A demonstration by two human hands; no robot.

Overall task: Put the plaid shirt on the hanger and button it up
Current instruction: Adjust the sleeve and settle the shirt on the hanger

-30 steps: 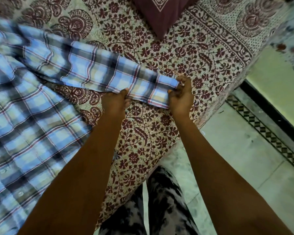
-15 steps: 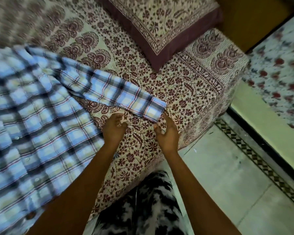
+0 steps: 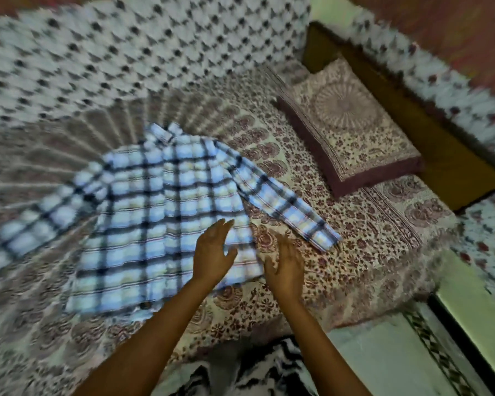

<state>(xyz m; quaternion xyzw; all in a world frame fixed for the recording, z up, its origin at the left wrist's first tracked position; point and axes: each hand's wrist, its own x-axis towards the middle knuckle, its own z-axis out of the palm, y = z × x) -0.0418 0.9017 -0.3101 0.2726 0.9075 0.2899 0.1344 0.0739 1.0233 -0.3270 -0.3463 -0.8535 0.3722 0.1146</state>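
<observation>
Blue-white plaid shirt (image 3: 155, 207), maroon floral bedsheet (image 3: 355, 238), maroon-bordered pillow (image 3: 352, 132)

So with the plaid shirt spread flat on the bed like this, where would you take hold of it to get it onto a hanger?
Probably at the collar, pinching both shoulders from the far end. The plaid shirt lies flat with its sleeves spread, so lifting there lets the body hang. Both hands are now at its hem corner, holding nothing.

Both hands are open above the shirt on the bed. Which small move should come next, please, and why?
Probably take hold of the shirt near its collar and lift it. It lies spread flat on the bed, the left hand and right hand hold nothing, and no hanger is in view, so it likely must be fetched.
</observation>
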